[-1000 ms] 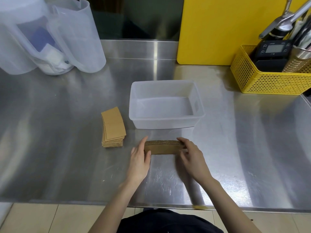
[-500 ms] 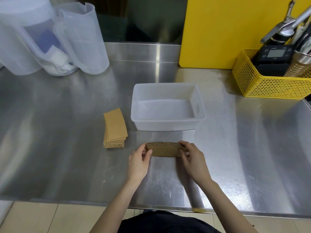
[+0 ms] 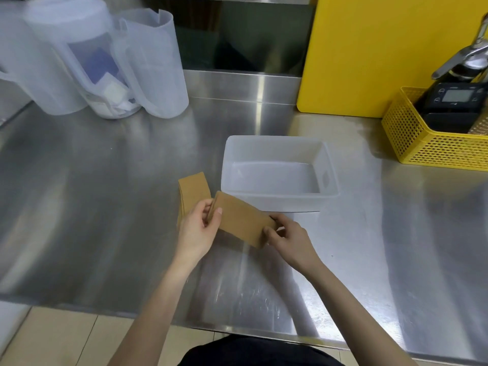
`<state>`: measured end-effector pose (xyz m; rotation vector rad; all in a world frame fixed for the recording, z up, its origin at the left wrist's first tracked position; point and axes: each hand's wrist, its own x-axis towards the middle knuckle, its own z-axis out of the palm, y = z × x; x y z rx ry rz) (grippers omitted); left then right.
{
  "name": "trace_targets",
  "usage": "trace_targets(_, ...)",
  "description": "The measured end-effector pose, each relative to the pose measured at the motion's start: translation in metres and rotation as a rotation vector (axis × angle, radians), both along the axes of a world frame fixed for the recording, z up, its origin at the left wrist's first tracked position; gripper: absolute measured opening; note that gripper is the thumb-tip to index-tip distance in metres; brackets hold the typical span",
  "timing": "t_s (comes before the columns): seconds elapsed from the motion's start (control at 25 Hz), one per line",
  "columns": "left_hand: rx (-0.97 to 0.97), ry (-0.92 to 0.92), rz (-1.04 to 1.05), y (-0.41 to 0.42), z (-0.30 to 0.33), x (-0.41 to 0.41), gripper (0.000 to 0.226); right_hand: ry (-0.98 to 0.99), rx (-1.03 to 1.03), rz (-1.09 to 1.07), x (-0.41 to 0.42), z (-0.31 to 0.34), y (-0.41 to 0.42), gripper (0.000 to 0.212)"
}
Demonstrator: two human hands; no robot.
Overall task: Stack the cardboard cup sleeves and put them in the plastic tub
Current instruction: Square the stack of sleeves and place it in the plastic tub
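**Two hands hold a bundle of sleeves in front of the tub**

Two bare hands grip one bundle of flat brown cardboard cup sleeves (image 3: 241, 221) above the brushed stainless steel counter (image 3: 92, 207). Beyond the grip, leaning at the back wall, stands a tall yellow plastic board (image 3: 383, 48). Beyond the grip and to its left stand three translucent plastic jugs (image 3: 148, 64), the middle one holding blurred blue and white items. Just beyond the held bundle sits the empty translucent rectangular plastic tub (image 3: 277, 151), its near wall close to the bundle's far edge. Far to the right of the grip, a yellow perforated plastic basket (image 3: 427, 151) holds a black digital device (image 3: 454, 97); the frame cuts it off, and the metal lever above it is hard to identify.

The bundle's long axis runs from upper left down to lower right, tilted, its broad face turned up toward the camera. The left hand (image 3: 198, 231) pinches the upper-left end, thumb on the face. The right hand (image 3: 290, 240) clamps the lower-right end, fingers curled around the edge.

Just left of the grip, a second stack of brown cardboard sleeves (image 3: 192, 186) lies on the counter, its near part hidden behind the left hand.
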<state>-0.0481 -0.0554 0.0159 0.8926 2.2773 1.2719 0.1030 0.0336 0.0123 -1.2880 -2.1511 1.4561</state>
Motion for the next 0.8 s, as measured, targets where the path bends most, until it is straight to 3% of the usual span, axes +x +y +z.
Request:
trace_targets(0.24, -0.026, -0.037, 0.077, 0.000, 0.009, -0.054, 0.025, 0.052, -0.154, 0.068, -0.046, 0.009, -0.005, 0.026)
trace_targets(0.56, -0.081, -0.043, 0.024, 0.024, 0.004, -0.103, 0.022, -0.090, -0.030, 0.150, -0.089, -0.002, -0.004, 0.031)
trace_targets(0.8, -0.142, -0.035, -0.027, 0.042, -0.001, -0.118, 0.025, -0.117, -0.005, 0.094, -0.107, -0.013, -0.003, 0.028)
